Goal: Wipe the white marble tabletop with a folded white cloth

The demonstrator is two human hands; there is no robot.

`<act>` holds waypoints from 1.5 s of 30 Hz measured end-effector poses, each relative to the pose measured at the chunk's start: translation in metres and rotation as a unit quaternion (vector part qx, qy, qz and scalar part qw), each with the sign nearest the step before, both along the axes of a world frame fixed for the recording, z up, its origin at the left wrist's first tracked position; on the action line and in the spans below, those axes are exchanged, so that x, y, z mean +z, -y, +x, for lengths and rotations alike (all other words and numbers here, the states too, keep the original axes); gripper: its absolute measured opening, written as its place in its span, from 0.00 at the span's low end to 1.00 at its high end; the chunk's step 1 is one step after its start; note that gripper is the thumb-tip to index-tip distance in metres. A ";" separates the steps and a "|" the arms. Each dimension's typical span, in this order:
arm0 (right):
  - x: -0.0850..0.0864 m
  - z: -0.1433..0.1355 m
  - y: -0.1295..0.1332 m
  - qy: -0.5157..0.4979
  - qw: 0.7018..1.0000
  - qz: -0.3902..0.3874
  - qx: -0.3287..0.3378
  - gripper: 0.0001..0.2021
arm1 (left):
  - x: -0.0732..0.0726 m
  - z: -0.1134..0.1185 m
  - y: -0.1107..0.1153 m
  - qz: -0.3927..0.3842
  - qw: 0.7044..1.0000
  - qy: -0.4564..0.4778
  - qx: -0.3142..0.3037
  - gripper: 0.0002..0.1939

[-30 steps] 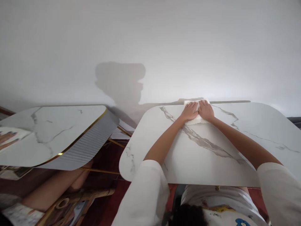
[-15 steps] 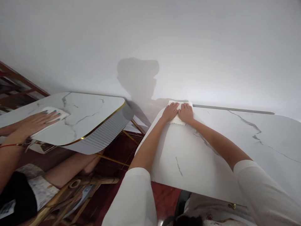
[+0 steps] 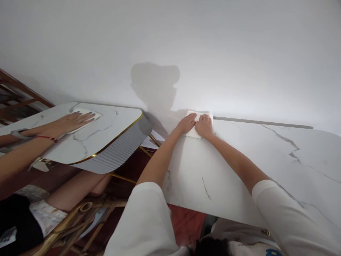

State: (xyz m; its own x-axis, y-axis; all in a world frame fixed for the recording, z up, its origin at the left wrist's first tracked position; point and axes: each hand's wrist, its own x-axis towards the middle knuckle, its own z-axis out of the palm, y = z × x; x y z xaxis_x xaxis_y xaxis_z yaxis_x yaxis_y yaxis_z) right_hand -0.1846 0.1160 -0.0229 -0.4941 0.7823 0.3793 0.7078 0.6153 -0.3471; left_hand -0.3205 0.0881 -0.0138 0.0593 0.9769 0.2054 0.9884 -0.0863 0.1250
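Both of my hands press on a folded white cloth (image 3: 192,134) at the back left corner of a white marble-patterned table (image 3: 191,167), near the wall. My left hand (image 3: 187,123) lies on the cloth's left part with its fingers stretched forward. Close beside it, my right hand (image 3: 204,126) rests on the right part, fingers laid over the cloth and slightly bent. The cloth's wavy front edge shows below the hands; some of its middle is hidden under them.
On the left, another person's hand (image 3: 73,122) lies flat on a white cloth (image 3: 96,115) on a second marble-patterned table (image 3: 106,117) with a gold rim and ribbed side. A gap separates the tables. A wooden chair (image 3: 86,207) stands at lower left. The white wall (image 3: 239,64) rises behind.
My hands and the cloth appear slightly further left, as the view also shifts a little. The other person's hands and cloth have slid away, toward the right and back of their table.
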 end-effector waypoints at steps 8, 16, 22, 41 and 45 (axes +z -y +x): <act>0.007 -0.002 0.045 0.071 0.996 0.035 0.042 0.26 | 0.002 -0.001 0.052 -0.002 1.000 0.002 -0.013 0.28; 0.009 0.006 0.095 0.048 0.996 0.000 0.080 0.27 | -0.003 0.001 0.108 -0.005 1.000 0.006 0.008 0.29; 0.008 0.015 0.137 0.031 0.995 -0.002 0.094 0.28 | -0.003 0.011 0.152 -0.004 1.000 0.000 0.012 0.28; 0.014 0.088 0.215 0.071 0.983 -0.023 0.170 0.30 | -0.002 0.088 0.245 -0.010 0.997 -0.043 0.064 0.29; 0.011 0.110 0.192 0.076 0.984 -0.004 0.159 0.29 | -0.005 0.110 0.221 0.013 0.997 -0.031 0.064 0.28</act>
